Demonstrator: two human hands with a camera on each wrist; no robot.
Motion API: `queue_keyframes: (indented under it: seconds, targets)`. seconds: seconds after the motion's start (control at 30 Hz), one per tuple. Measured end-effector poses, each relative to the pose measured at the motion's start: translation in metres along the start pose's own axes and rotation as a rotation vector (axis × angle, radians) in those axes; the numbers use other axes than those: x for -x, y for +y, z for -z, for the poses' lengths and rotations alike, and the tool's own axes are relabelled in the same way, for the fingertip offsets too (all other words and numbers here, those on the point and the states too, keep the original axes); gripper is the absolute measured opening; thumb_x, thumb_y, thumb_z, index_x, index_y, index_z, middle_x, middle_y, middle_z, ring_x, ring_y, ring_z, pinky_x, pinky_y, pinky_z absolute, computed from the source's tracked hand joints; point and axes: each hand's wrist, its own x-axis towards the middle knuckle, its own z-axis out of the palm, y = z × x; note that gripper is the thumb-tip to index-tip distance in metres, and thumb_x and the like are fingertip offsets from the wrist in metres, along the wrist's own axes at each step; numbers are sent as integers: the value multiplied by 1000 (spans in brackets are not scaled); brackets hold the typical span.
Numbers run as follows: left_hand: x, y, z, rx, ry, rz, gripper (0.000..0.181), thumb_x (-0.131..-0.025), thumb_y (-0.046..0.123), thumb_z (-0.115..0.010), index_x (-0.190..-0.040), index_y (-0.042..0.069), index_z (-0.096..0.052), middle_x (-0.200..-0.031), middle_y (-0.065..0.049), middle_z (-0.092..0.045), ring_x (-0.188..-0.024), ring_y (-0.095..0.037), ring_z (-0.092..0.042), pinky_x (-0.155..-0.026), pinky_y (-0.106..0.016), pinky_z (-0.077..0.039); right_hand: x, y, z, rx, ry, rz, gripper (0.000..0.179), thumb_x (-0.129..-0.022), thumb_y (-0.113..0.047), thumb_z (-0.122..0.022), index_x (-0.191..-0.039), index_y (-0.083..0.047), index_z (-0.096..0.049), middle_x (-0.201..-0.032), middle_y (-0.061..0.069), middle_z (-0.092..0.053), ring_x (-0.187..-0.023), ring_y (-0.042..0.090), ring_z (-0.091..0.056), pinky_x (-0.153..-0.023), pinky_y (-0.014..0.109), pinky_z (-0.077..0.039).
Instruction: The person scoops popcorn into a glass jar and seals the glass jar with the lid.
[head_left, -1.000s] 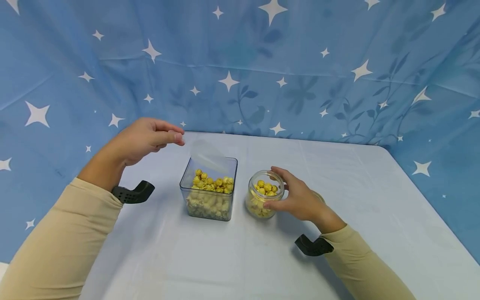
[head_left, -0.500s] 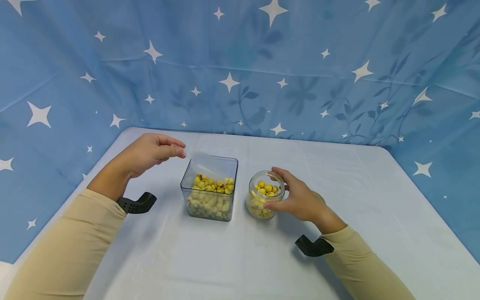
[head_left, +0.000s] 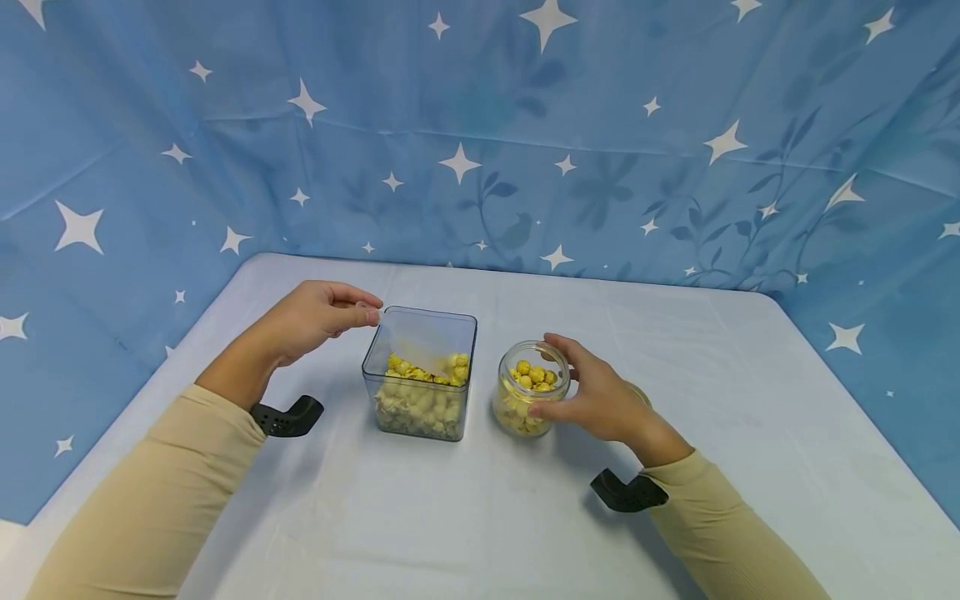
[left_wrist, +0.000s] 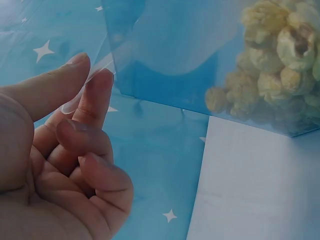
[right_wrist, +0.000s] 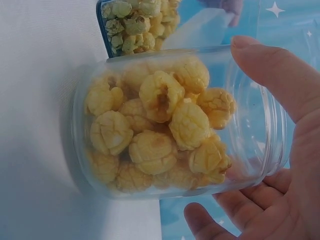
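A clear square plastic box [head_left: 450, 327] stands left of the middle in the head view, partly filled with yellow popcorn [head_left: 420, 372]. My left hand [head_left: 318, 321] is at its far left corner and pinches the thin handle of a translucent scoop [head_left: 422, 357] between thumb and index finger. The scoop's broad end dips inside the box, against the popcorn. To the right stands an upright glass jar [head_left: 505, 371] with popcorn balls [right_wrist: 152, 150] inside. My right hand [head_left: 600, 400] holds it near the rim, thumb on the near side and fingers on the far side.
A round lid-like disc [head_left: 639, 393] lies behind my right hand, mostly hidden. White cloth covers the table [head_left: 420, 517]. A blue curtain [head_left: 525, 208] with white stars hangs along its far edge.
My left hand has come down and to the right, lowering the scoop from above the box's back into the popcorn. The right hand and the jar have stayed in place.
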Motion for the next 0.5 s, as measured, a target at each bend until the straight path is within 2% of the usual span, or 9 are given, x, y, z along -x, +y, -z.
queue_keyframes:
  seconds: [0.17,0.33,0.43,0.5]
  targets:
    - [-1,-1,-2,-39,-14,-2,42,-100,28,-65,-135,4,-62,-127,-12,-61,-111,-30,-54,-91,-43,-44,-1,1,0,-12,1,1,97,-79,-25,-87,-154,1,-31,-154,20,-37,-129,43,-47,-104,57,-40]
    - [0,-1,-4,-91,-10,13,41,-98,30,-67,-133,7,-63,-119,-12,-63,-112,-31,-57,-93,-45,-46,-1,1,0,-30,-1,-12,99,-79,-26,-87,-154,1,-30,-155,18,-35,-131,43,-45,-105,56,-39]
    - [2,0,-4,-137,9,20,50,-97,32,-69,-138,6,-59,-125,-13,-61,-118,-32,-56,-97,-49,-45,0,1,-1,-23,3,0,99,-79,-26,-87,-154,2,-29,-155,18,-36,-133,43,-43,-106,57,-38]
    - [6,4,-5,-179,47,23,62,-95,37,-70,-144,5,-51,-134,-14,-57,-124,-32,-52,-99,-52,-44,1,1,0,-7,9,16,99,-80,-27,-87,-154,2,-29,-155,18,-37,-134,41,-43,-106,56,-38]
